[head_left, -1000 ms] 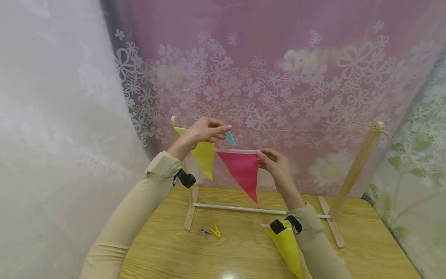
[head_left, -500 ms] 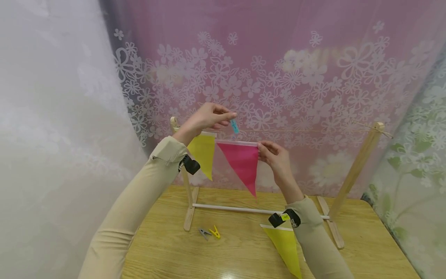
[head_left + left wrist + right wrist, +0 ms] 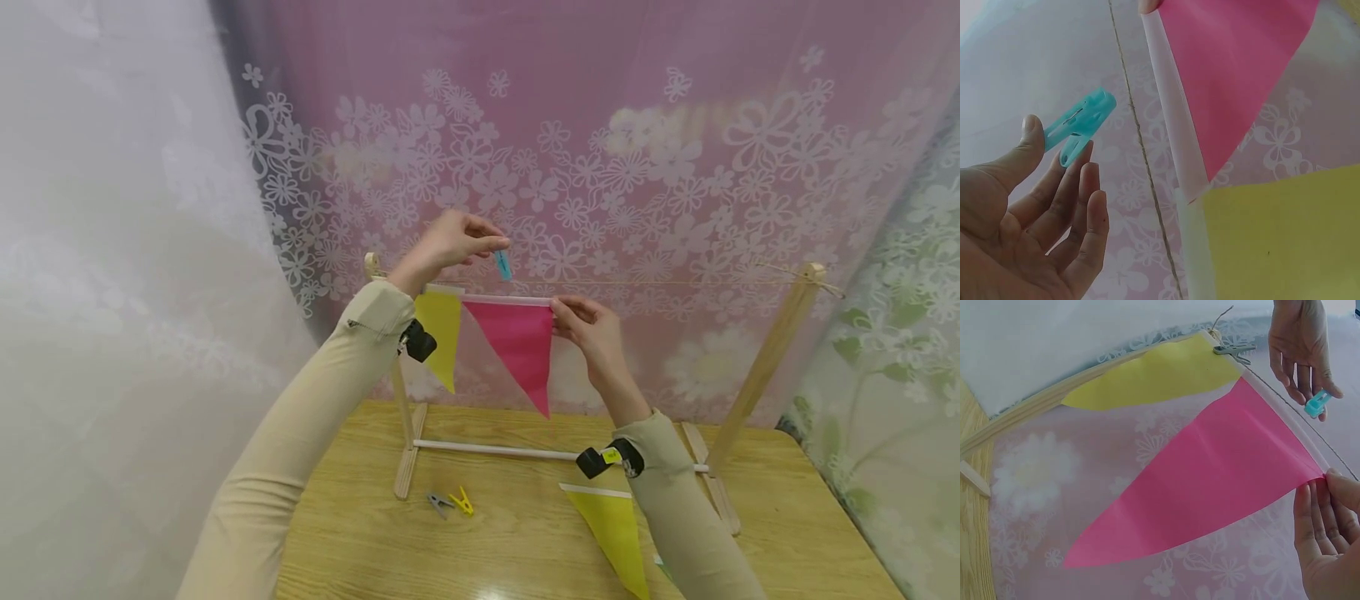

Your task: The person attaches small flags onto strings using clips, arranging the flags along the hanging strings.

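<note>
In the head view, my left hand (image 3: 456,239) pinches a turquoise clothespin (image 3: 1085,119) between thumb and fingertips, just above the twine (image 3: 1141,134). The clothespin's nose points toward the twine, apart from it. My right hand (image 3: 597,340) pinches the upper right corner of a pink pennant (image 3: 517,342) with a white top band, held right under the twine. The pennant's other top corner meets the white band of a yellow pennant (image 3: 442,329). A grey clothespin (image 3: 1235,350) clips that yellow pennant at its far end, seen in the right wrist view.
A wooden stand with a right post (image 3: 768,375) and a white crossbar (image 3: 495,449) carries the twine. On the table (image 3: 397,550) lie a grey clothespin (image 3: 439,504), a yellow clothespin (image 3: 462,501) and another yellow pennant (image 3: 611,533), near my right forearm. A flowered curtain (image 3: 570,100) hangs behind.
Both hands have risen, bringing the pink pennant up close to the twine. The left hand, with the turquoise clothespin, has also shifted slightly right and now sits above the twine.
</note>
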Demonstrator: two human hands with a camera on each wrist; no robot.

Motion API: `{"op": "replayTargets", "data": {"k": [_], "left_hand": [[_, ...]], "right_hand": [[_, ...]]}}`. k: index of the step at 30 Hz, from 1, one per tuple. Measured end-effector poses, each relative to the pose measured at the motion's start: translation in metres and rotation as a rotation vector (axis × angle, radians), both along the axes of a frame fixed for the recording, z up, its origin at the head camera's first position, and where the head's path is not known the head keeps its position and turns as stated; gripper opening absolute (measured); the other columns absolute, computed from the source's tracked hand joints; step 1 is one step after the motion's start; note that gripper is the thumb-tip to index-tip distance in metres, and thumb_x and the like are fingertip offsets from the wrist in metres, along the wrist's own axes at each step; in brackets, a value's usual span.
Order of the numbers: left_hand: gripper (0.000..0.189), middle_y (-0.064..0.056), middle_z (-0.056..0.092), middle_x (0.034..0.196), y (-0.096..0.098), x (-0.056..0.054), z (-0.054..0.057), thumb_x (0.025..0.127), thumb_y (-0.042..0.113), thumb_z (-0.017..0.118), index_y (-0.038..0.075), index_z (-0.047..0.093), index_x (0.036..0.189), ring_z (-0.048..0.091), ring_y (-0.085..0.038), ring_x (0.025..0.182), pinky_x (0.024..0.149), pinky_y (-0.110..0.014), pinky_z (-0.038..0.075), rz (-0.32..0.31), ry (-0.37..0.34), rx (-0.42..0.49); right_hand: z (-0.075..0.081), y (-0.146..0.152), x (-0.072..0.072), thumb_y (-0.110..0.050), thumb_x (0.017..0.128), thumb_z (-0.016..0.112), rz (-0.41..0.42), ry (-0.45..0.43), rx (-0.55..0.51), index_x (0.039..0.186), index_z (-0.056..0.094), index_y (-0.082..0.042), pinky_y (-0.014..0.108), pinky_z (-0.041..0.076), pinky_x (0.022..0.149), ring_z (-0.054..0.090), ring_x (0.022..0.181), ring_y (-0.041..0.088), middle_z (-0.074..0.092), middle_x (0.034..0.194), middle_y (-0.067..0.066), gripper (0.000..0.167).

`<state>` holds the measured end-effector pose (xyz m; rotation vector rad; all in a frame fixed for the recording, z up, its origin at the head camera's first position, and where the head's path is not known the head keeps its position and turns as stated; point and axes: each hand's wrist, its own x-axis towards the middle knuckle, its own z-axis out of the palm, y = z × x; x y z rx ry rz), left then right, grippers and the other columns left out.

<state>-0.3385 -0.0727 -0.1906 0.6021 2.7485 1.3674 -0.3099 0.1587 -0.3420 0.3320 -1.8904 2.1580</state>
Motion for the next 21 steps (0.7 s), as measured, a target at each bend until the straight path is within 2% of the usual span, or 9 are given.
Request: {"op": "replayTargets", "data": {"k": [7,11,17,21], "left_hand": [[0.03,-0.006,0.074,0.116,0.005,-0.003,0.0,0.096,0.034,0.071,0.013,0.076,0.118,0.068,-0.019,0.102,0.083,-0.032,0.056,0.028,0.063,-0.065],[0.031,-0.006,0.074,0.115,0.009,-0.004,0.0,0.095,0.035,0.072,0.013,0.077,0.117,0.067,-0.02,0.102,0.085,-0.033,0.056,0.04,0.082,-0.106],[0.028,-0.002,0.075,0.111,0.014,-0.007,-0.001,0.093,0.039,0.075,0.018,0.079,0.111,0.068,-0.021,0.105,0.089,-0.037,0.053,0.092,0.119,-0.166],[0.025,0.0,0.076,0.108,0.016,-0.008,-0.002,0.092,0.039,0.076,0.02,0.081,0.107,0.067,-0.019,0.101,0.085,-0.035,0.051,0.116,0.147,-0.189]], "right_hand": [[0.004,0.003,-0.003,-0.021,0.096,0.072,0.002,0.003,-0.027,0.117,0.065,0.007,0.027,0.059,0.077,0.069,0.079,0.012,0.073,0.09,-0.004,0.035],[0.006,0.004,-0.003,-0.02,0.096,0.072,0.005,0.006,-0.035,0.118,0.065,0.006,0.027,0.059,0.077,0.068,0.079,0.012,0.073,0.09,-0.004,0.034],[0.008,0.004,-0.002,-0.02,0.096,0.072,0.006,0.008,-0.027,0.119,0.065,0.005,0.027,0.059,0.077,0.068,0.08,0.012,0.073,0.091,-0.004,0.034],[0.008,0.004,-0.003,-0.02,0.096,0.072,0.008,0.012,-0.025,0.119,0.065,0.005,0.027,0.059,0.077,0.068,0.08,0.012,0.073,0.09,-0.004,0.034]]}}
